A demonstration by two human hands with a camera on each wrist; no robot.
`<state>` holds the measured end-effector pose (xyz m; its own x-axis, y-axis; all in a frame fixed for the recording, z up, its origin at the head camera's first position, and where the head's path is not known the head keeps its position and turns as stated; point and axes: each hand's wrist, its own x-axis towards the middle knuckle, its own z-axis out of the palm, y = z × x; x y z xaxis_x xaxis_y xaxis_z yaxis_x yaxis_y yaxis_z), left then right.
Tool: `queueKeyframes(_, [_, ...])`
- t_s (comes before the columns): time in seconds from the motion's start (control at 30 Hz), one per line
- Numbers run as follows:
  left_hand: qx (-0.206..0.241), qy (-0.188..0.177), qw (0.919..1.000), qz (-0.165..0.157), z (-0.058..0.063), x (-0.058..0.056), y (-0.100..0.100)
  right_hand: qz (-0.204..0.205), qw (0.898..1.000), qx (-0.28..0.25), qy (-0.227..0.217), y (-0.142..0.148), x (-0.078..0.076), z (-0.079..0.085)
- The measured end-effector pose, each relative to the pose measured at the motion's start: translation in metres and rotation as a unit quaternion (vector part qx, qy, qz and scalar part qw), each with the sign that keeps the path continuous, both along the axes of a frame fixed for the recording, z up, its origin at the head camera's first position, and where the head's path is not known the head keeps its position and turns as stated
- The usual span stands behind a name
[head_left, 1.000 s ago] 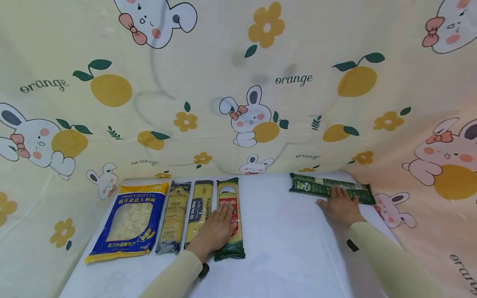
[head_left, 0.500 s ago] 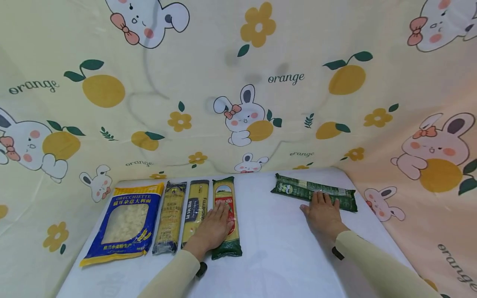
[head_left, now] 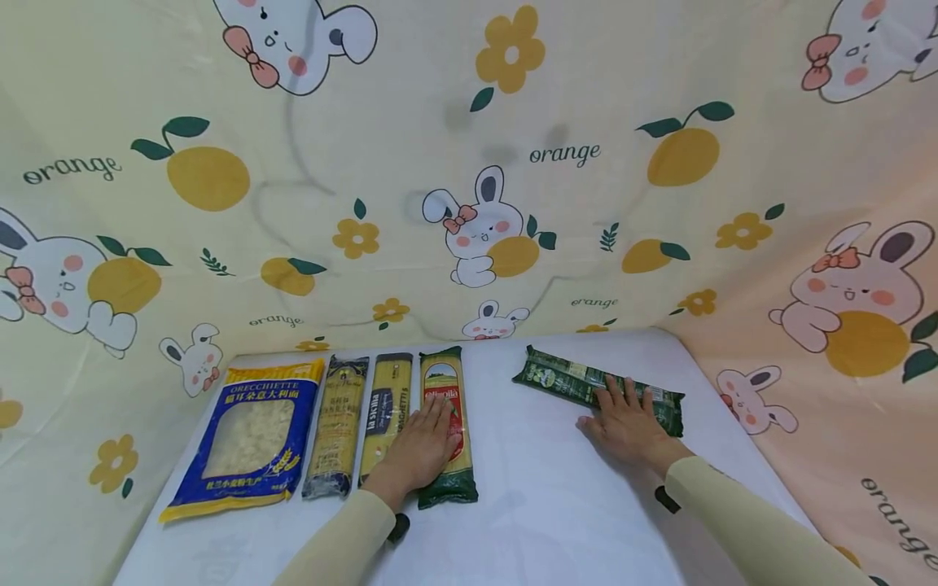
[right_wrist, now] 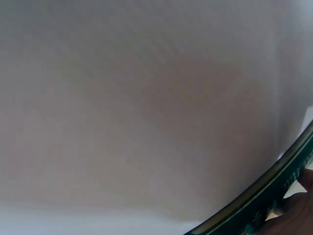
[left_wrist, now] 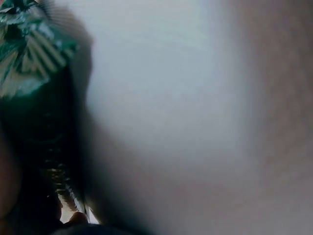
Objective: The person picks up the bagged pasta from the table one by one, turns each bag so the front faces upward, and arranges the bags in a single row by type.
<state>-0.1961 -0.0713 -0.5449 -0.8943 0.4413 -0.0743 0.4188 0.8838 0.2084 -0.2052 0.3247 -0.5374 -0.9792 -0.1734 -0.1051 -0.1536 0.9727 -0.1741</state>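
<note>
In the head view my left hand lies with extended fingers on a red, yellow and green packet of pasta. That packet's green end shows at the left of the left wrist view. Farther right, my right hand rests with spread fingers on a dark green pasta packet, which lies aslant near the back of the table. In the right wrist view the green packet crosses the lower right corner, with part of the hand beside it. My palms hide parts of both packets.
Left of my left hand lie a packet of spaghetti, a slim clear packet of pasta and a large blue and yellow bag of orecchiette. The white table meets a printed cloth behind and at the sides.
My right hand and the green packet have shifted left and slightly nearer, and the packet has turned more aslant. My left hand stays on its packet. The head view has swung slightly right.
</note>
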Motion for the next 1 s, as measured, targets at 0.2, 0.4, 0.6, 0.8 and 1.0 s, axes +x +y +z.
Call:
queueKeyframes(0.2, [0.001,-0.005,1.0,0.002,-0.002,-0.001,0.0,0.0,1.0,0.017,0.003,-0.012,0.013,0.002])
queueKeyframes(0.4, [0.0,-0.002,1.0,0.001,0.0,0.0,0.001,0.008,0.998,0.056,0.006,-0.045,0.04,0.011])
queueKeyframes(0.6, [-0.011,0.002,0.9999,0.001,0.001,0.0,0.001,0.074,0.993,0.092,0.002,-0.07,0.06,0.027])
queueKeyframes(0.8, [-0.01,-0.002,0.9999,0.004,0.0,0.0,0.001,0.198,0.979,-0.012,-0.043,-0.061,0.067,0.037])
queueKeyframes(1.0, [-0.016,-0.005,0.9998,0.007,-0.001,-0.002,0.002,0.211,0.972,-0.07,-0.077,-0.063,0.081,0.018])
